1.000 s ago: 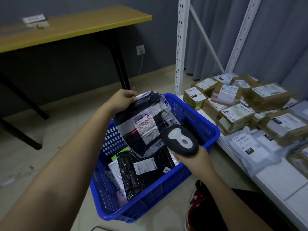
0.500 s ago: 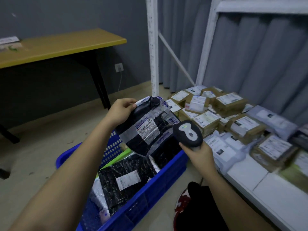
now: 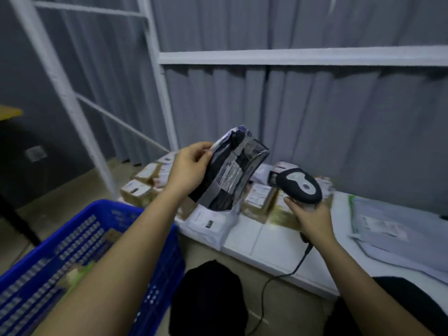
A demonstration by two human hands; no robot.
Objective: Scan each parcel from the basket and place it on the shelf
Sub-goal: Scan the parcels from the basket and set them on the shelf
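my left hand (image 3: 189, 169) pinches the black parcel (image 3: 230, 170) up over the shelf (image 3: 274, 241); my right hand (image 3: 311, 220) grips the scanner (image 3: 299, 185) just beside it.

Grey curtain (image 3: 315, 117) behind, beige floor (image 3: 48, 214) below.

Parcel (image 3: 228, 170): a black plastic mailer with grey tape bands and a white printed label on its facing side, crumpled, held in the air and tilted, above the shelf's near edge. Basket (image 3: 80, 241): blue plastic with slotted walls, on the floor at lower left, just beside the shelf; contents largely hidden. Shelf (image 3: 261, 241): low white board in a white metal frame, carrying a cluster of brown cardboard parcels (image 3: 260, 201) with white labels and flat pale mailers (image 3: 392, 226).
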